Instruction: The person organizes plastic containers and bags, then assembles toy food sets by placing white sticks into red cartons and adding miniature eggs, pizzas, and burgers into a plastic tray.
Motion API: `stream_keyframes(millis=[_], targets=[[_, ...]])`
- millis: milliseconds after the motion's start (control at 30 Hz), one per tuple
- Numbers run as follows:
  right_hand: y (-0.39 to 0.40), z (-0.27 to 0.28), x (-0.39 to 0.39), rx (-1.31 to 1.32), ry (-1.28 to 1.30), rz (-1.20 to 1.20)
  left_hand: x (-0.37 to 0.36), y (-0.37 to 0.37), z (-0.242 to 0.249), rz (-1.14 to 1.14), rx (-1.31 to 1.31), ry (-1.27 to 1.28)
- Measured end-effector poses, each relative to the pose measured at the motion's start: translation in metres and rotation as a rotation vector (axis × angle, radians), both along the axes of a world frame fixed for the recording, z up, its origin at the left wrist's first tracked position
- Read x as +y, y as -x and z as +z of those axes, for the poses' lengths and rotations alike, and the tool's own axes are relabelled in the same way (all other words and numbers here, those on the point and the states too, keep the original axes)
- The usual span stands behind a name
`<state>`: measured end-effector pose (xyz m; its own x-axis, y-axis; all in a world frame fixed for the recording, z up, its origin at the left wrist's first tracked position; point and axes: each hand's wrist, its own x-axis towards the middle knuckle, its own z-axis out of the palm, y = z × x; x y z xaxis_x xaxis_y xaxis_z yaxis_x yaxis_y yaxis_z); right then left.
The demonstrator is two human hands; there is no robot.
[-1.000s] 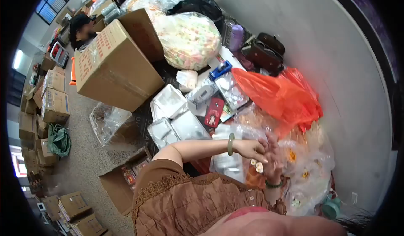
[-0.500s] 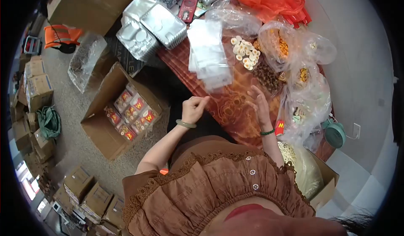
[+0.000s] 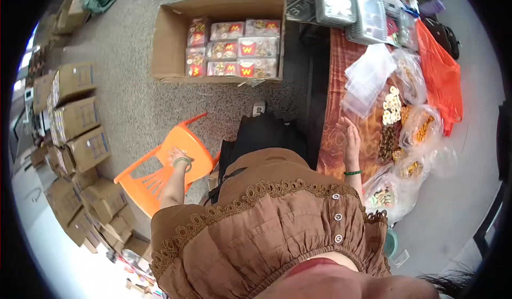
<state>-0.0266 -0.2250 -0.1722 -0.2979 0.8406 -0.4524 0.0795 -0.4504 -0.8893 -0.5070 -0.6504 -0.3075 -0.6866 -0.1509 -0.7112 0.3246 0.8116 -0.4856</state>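
My left hand is down at the seat of an orange plastic chair, with its fingers apart and nothing held. Over the near edge of the patterned red-brown table, my right hand is open, fingers stretched out and empty. Closest beyond it are clear plastic bags lying in a loose stack. To its right sit a pile of small white-and-yellow round pieces and a heap of dark brown bits.
An open cardboard box on the floor holds several clear packs with red-and-yellow labels. Clear trays are stacked at the table's far end, beside a red plastic bag. Closed cartons stand at left.
The view has swung left, bringing the orange chair into sight. My left hand has gone from closed fingers near the table to spread fingers at the chair. My right hand stays open by the table.
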Motion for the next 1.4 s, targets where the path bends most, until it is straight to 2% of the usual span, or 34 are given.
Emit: stream_keyframes(millis=[67,133,267,333,400,433,500,533,567,600,667,700,767,833,967,1067,1200,1233,1333,1367,1400], targets=[[0.033,-0.001,0.006,-0.034,-0.036,0.088,-0.035,0.007,0.001,0.224,-0.041,0.103],[0.056,-0.015,0.014,-0.079,-0.069,0.172,-0.051,0.001,-0.009,0.266,-0.055,0.128],[0.091,-0.037,0.021,-0.23,0.007,0.264,-0.054,-0.01,-0.048,0.048,-0.075,0.096],[0.111,-0.039,0.02,-0.344,0.095,0.301,-0.05,-0.008,-0.08,-0.074,-0.105,0.065],[0.116,-0.052,0.018,-0.371,0.027,0.292,-0.051,-0.005,-0.122,-0.224,-0.118,0.039],[0.108,-0.072,0.018,-0.31,-0.071,0.249,-0.061,-0.003,-0.161,-0.38,-0.105,0.017],[0.085,-0.105,0.021,-0.471,-0.211,0.202,-0.052,0.005,-0.2,-0.396,-0.155,-0.021],[0.095,-0.092,0.019,-0.613,-0.257,0.215,-0.043,0.006,-0.216,-0.405,-0.203,-0.05],[0.088,-0.099,0.017,-0.79,-0.431,0.29,-0.038,0.008,-0.229,-0.414,-0.218,-0.058],[0.079,-0.106,0.016,-0.965,-0.604,0.371,-0.028,0.013,-0.226,-0.549,-0.259,0.003],[0.067,-0.116,0.013,-1.054,-0.663,0.559,-0.024,0.019,-0.249,-0.744,-0.321,0.051],[0.065,-0.121,0.011,-1.113,-0.678,0.644,-0.026,0.018,-0.266,-0.751,-0.337,0.051],[0.056,-0.136,0.004,-1.172,-0.633,0.693,-0.022,0.027,-0.266,-0.693,-0.394,-0.001],[0.048,-0.152,-0.001,-1.263,-0.665,0.745,-0.023,0.027,-0.284,-0.739,-0.41,0.086],[0.04,-0.168,-0.006,-1.304,-0.666,0.769,-0.069,0.033,-0.327,-0.726,-0.494,0.07],[0.028,-0.183,-0.01,-1.339,-0.719,0.751,-0.106,0.046,-0.353,-0.71,-0.598,-0.054],[0.026,-0.196,-0.014,-1.377,-0.771,0.742,-0.15,0.065,-0.377,-0.503,-0.874,-0.785],[0.026,-0.196,-0.014,-1.377,-0.764,0.729,-0.153,0.058,-0.381,-0.539,-0.823,-0.76],[0.027,-0.198,-0.014,-1.35,-0.756,0.688,-0.118,0.031,-0.378,-0.723,-0.824,-0.201],[0.026,-0.196,-0.012,-1.324,-0.762,0.686,-0.089,0.007,-0.377,-0.772,-0.895,0.397],[0.026,-0.196,-0.012,-1.32,-0.756,0.681,-0.07,-0.003,-0.369,-0.773,-0.973,0.412]])
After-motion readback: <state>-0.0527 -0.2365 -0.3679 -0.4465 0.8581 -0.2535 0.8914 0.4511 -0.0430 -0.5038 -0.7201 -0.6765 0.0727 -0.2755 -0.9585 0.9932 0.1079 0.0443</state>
